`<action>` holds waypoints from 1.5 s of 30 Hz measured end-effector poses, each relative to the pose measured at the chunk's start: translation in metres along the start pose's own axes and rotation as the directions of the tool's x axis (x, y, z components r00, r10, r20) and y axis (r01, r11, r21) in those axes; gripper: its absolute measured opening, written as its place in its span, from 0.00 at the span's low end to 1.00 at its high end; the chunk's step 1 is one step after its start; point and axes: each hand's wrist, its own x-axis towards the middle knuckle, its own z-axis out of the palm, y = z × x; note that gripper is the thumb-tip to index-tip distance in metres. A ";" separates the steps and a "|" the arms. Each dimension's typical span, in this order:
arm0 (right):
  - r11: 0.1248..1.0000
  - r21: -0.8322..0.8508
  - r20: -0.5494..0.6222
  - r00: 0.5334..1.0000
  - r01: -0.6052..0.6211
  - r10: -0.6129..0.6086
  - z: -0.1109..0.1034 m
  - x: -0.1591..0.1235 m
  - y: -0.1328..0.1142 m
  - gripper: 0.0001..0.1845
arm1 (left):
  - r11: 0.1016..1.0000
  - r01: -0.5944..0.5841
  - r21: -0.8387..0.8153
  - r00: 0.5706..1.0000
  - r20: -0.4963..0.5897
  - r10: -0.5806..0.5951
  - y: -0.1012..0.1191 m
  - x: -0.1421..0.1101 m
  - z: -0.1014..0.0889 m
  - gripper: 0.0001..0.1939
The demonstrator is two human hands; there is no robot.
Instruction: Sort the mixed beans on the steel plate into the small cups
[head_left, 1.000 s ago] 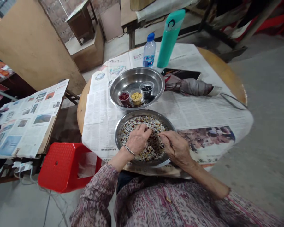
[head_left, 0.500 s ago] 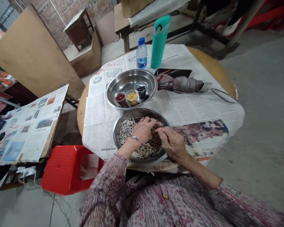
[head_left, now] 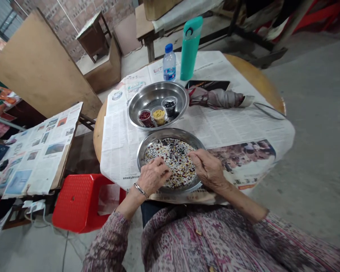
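Head view looks down on a seated person working over a steel plate [head_left: 170,132] that holds mixed grains [head_left: 171,158] of white, dark and reddish kinds, spread across its floor. The plate sits at the near edge of a round table [head_left: 257,79] covered in newspaper [head_left: 119,151].

The left hand [head_left: 153,175], with a bangle [head_left: 141,190] on its wrist, rests at the near left of the plate. Its fingers [head_left: 158,168] are curled and close together, with the tips down among the grains. The right hand [head_left: 208,170] lies over the plate's right rim, its fingers [head_left: 197,156] held close together and reaching into the grains. Whether either hand pinches anything cannot be told.

Just beyond the plate stands a steel bowl [head_left: 158,86] holding three small cups: red beans [head_left: 144,116], yellow grains [head_left: 159,115] and black beans [head_left: 169,104]. Farther off stand a water bottle [head_left: 169,64] and a teal flask [head_left: 190,47]. To the right lie a phone [head_left: 208,85] and a folded umbrella [head_left: 215,99]. A red stool [head_left: 79,202] stands at near left.
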 end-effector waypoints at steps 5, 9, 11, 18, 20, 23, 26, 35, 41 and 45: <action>1.000 -0.003 0.019 1.000 -0.011 0.011 0.000 0.000 0.000 0.10 | 0.995 0.035 0.088 0.997 -0.073 -0.029 0.000 0.037 0.005 0.25; 1.000 -0.002 0.016 1.000 -0.010 0.010 -0.001 0.001 -0.002 0.09 | 0.997 0.026 0.069 0.996 0.081 -0.032 -0.001 0.067 0.007 0.35; 1.000 -0.006 0.018 1.000 -0.003 0.003 -0.001 0.001 -0.003 0.09 | 1.000 -0.016 0.021 0.991 0.131 0.013 -0.001 0.076 0.008 0.31; 0.998 0.038 0.027 0.999 -0.043 0.042 -0.001 0.000 -0.001 0.08 | 0.998 -0.070 -0.007 0.984 0.163 0.070 0.009 0.092 0.007 0.13; 0.998 0.042 0.023 0.999 -0.051 0.050 -0.001 -0.001 0.000 0.08 | 0.999 -0.046 0.006 0.989 0.143 0.044 0.012 0.096 0.008 0.12; 0.999 0.025 0.032 0.999 -0.042 0.041 -0.001 -0.001 0.000 0.08 | 0.999 0.006 -0.035 0.994 0.106 -0.002 0.012 0.096 0.007 0.10; 1.000 0.014 0.038 0.999 -0.014 0.013 -0.002 -0.001 0.000 0.08 | 0.994 0.026 -0.105 0.996 0.083 -0.017 0.007 0.083 0.003 0.08; 1.000 0.018 0.026 1.000 0.014 -0.014 -0.001 -0.003 0.002 0.07 | 0.995 0.094 -0.017 0.972 0.216 -0.088 0.014 0.011 -0.022 0.08; 1.000 0.021 0.017 1.000 0.021 -0.021 -0.002 -0.001 0.000 0.06 | 0.996 0.055 0.075 0.995 0.077 -0.061 0.008 0.042 -0.010 0.21; 1.000 0.024 0.026 1.000 0.013 -0.014 -0.003 0.001 -0.002 0.07 | 1.000 0.007 0.017 0.993 0.122 -0.009 0.005 0.069 0.004 0.23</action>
